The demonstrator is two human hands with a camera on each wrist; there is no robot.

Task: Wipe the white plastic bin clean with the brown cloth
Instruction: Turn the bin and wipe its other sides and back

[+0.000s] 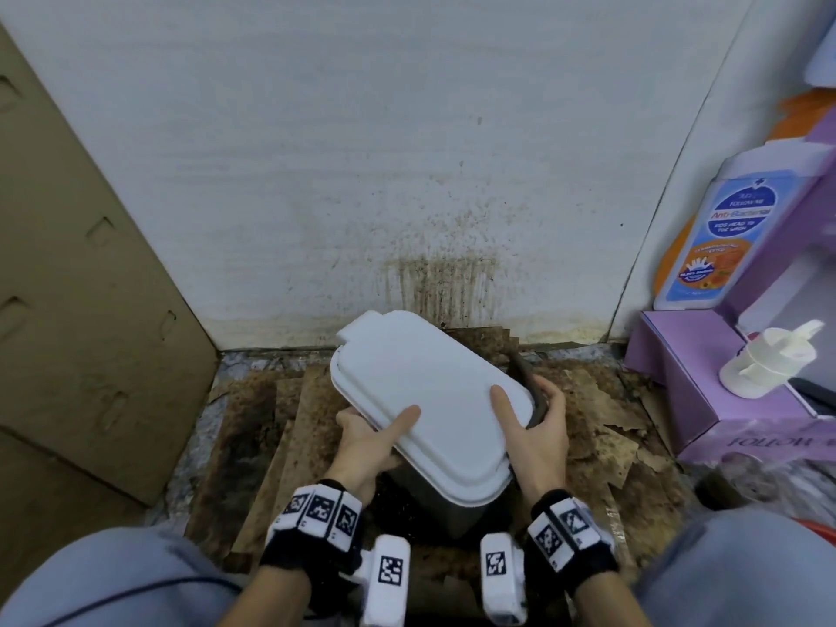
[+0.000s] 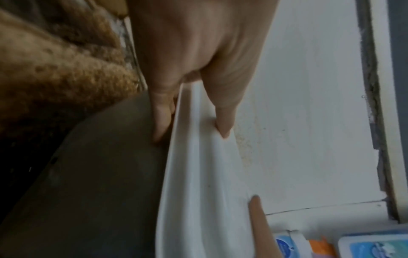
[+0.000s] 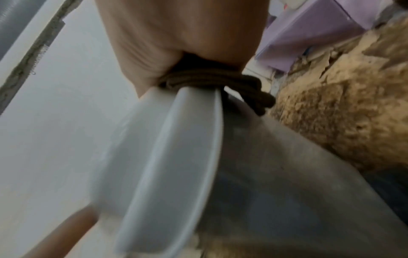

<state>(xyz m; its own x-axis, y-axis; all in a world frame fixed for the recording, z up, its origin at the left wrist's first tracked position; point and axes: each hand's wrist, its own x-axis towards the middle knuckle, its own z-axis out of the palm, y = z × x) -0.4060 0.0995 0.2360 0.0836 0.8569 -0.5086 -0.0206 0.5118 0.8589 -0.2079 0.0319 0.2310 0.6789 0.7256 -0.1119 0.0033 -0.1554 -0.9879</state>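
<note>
The bin has a white lid (image 1: 425,400) on a grey body (image 1: 448,509) and sits tilted over the stained floor, close to the wall. My left hand (image 1: 375,441) grips its near left edge, thumb on top of the lid and fingers under the rim (image 2: 194,174). My right hand (image 1: 534,427) grips the right edge the same way. The dark brown cloth (image 1: 531,386) is bunched between that hand's fingers and the bin's side, shown as a rolled wad (image 3: 220,78) in the right wrist view. The bin's inside is hidden.
Torn, stained cardboard (image 1: 289,423) covers the floor under the bin. A brown-spattered white wall (image 1: 429,273) stands just behind. Flat cardboard (image 1: 68,310) leans at the left. A purple box (image 1: 724,400), a wash bottle (image 1: 724,237) and a white pump (image 1: 769,359) crowd the right.
</note>
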